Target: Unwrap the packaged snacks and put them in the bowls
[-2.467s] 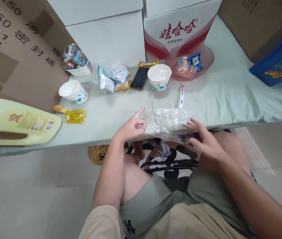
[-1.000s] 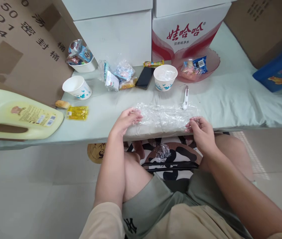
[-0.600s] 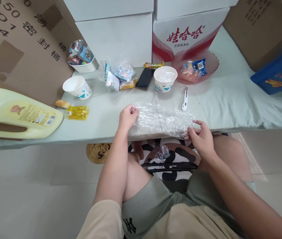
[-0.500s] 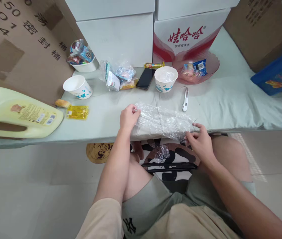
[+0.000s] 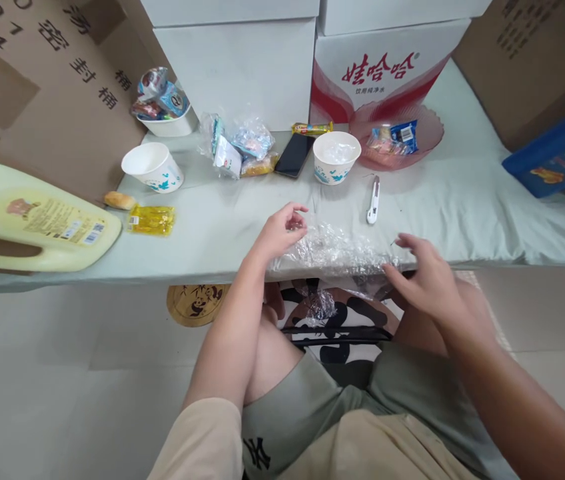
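Note:
A crumpled sheet of clear plastic film point(image 5: 335, 250) lies at the front edge of the cloth-covered table, its right part hanging a little over the edge. My left hand point(image 5: 282, 230) is above its left end, fingers curved and apart, with nothing in them. At the other end my right hand point(image 5: 425, 270) hovers with thumb and fingers spread, also holding nothing. Beyond the film lies a white utility knife point(image 5: 373, 200). A paper bowl point(image 5: 336, 160) containing clear plastic stands behind it, beside a dark phone point(image 5: 294, 156).
A pink glass bowl point(image 5: 430, 137) holds wrapped snacks. Toward the left are another paper bowl point(image 5: 155, 170), a yellow packet point(image 5: 151, 220), a small bread roll point(image 5: 119, 200) and a large pale-yellow jug point(image 5: 57, 227). White boxes point(image 5: 242, 73) line the back; a blue container point(image 5: 552, 157) stands right.
Both hands have let go of the plastic film and opened. My right hand has moved right, away from it; the left has shifted slightly right. The film has settled lower.

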`<action>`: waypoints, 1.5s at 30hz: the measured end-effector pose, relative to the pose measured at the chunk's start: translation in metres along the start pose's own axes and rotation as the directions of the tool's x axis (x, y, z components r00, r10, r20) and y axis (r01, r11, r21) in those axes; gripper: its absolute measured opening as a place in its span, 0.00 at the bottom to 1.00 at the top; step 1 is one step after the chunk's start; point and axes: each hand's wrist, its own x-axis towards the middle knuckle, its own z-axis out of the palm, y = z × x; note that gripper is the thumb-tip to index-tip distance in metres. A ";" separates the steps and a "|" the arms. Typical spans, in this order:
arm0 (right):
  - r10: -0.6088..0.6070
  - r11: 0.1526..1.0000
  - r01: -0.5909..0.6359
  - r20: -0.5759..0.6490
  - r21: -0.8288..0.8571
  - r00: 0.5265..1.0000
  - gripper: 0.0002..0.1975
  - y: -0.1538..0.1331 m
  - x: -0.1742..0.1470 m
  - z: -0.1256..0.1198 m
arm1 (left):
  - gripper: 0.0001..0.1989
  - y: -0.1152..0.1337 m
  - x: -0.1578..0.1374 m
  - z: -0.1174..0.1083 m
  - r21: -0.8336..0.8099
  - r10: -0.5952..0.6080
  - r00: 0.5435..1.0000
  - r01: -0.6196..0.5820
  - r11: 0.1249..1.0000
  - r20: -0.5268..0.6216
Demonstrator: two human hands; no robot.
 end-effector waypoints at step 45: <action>0.233 0.172 -0.485 0.443 0.857 0.866 0.22 -0.033 0.039 0.051 | 0.16 -0.004 -0.003 -0.001 -0.157 -0.123 0.955 0.169 0.973 0.270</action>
